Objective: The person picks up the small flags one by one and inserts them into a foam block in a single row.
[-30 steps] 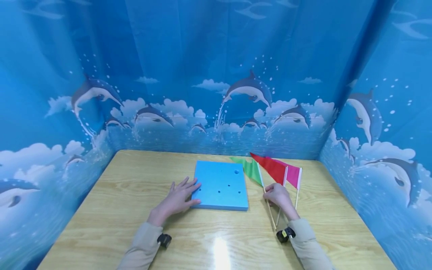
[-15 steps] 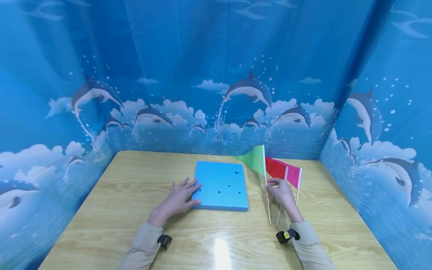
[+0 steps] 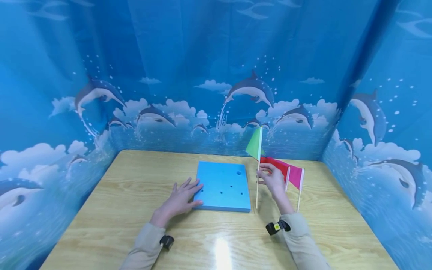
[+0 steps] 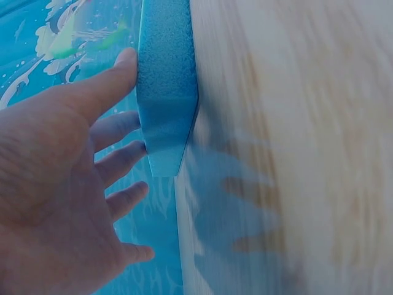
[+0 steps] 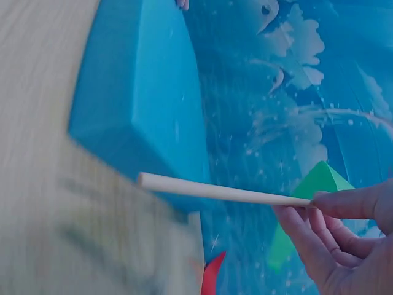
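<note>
A green flag on a thin wooden stick stands upright in my right hand, pinched between thumb and fingers. In the right wrist view the bare lower end of the stick points past the corner of a blue foam block. That block, with several small holes in its top, lies flat on the table. My left hand rests spread over the block's left edge. Seen from the left wrist, the straight fingers and thumb of that hand touch the block's upper face.
A red flag and a pink flag lie on the wooden table behind and right of my right hand. A blue curtain printed with dolphins surrounds the table's back and sides.
My right hand has lifted the green flag from the table beside the red one, turned it upright and carried it left toward the block. The left hand has stayed on the block.
</note>
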The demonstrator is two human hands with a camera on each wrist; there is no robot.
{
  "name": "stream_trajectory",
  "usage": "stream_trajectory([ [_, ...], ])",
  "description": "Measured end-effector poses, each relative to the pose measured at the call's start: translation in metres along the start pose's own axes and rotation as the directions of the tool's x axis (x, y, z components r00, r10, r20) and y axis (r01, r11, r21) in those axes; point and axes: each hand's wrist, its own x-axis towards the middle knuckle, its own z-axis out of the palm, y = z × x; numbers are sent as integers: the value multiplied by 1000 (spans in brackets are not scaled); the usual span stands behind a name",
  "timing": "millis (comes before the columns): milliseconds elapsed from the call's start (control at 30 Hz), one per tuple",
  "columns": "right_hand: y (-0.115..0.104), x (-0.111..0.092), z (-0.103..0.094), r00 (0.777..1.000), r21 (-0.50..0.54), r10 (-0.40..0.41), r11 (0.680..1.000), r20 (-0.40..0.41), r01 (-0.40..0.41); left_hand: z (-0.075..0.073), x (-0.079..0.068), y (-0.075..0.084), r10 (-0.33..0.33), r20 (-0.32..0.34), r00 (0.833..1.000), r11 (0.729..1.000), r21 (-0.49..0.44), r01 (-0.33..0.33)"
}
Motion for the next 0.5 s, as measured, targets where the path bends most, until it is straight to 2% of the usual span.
stream_trajectory([
  [133, -9, 4, 19, 999, 35, -37, 999, -15, 37, 2, 0, -1, -2, -12, 1000, 1000, 12, 2],
  [300, -23, 4, 54, 993, 88, -114, 989, -31, 116, 2, 0, -1, -2, -21, 1000, 1000, 17, 3],
  [500, -34, -3, 98, 980, 205, -200, 959, -11, 198, 3, 1, -1, -10, -19, 1000, 1000, 13, 10],
])
